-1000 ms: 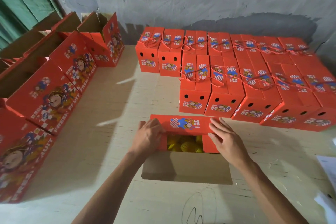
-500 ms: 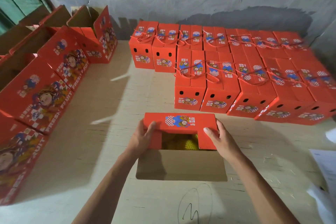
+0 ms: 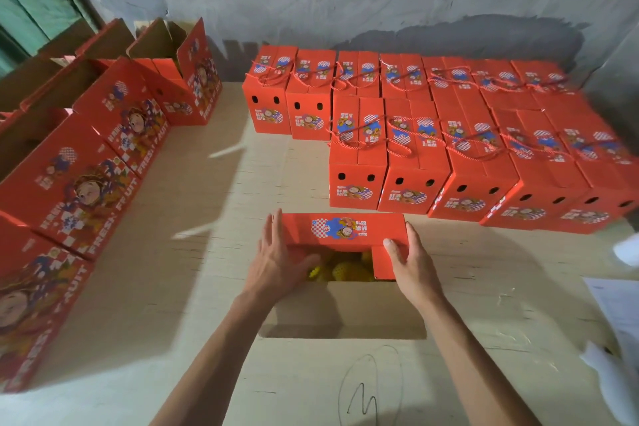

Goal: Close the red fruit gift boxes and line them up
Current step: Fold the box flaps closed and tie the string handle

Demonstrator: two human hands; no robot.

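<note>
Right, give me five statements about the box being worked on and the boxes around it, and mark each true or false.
1. The box between the hands is fully closed. False: its top is partly open and yellow fruit shows inside.
2. The left hand lies on the box's left end. True.
3. The right hand holds a rope handle. False: it rests on the box's right side flap.
4. The closed boxes by the wall have rope handles on top. True.
5. The boxes on the left are all closed. False: those whose tops show stand open.
</note>
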